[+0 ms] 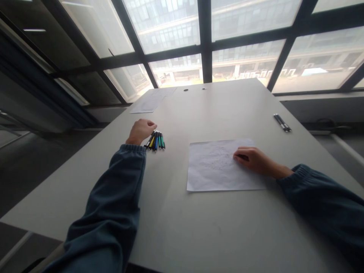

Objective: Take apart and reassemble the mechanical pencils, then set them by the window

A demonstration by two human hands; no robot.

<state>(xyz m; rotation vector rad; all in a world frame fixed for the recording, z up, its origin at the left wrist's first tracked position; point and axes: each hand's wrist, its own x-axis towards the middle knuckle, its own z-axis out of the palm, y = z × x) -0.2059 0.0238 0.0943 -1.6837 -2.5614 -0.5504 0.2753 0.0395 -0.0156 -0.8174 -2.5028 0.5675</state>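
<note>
My left hand (141, 131) is closed, its fingertips pinched together at the upper ends of a bunch of pens (156, 140). These pens lie side by side on the table, black with yellow, blue and green parts. Whether the fingertips grip one of them I cannot tell. To the right, my right hand (254, 159) rests with curled fingers on the right part of a white sheet of paper (204, 180). Nothing shows between those fingers. Faint grey marks cover the middle of the sheet.
The white table (176, 227) reaches to the large window (241, 22). Further sheets of paper (148, 102) lie at its far left corner. A few dark pens (282, 123) lie near the right edge. Two small round fittings (185, 90) sit at the far edge.
</note>
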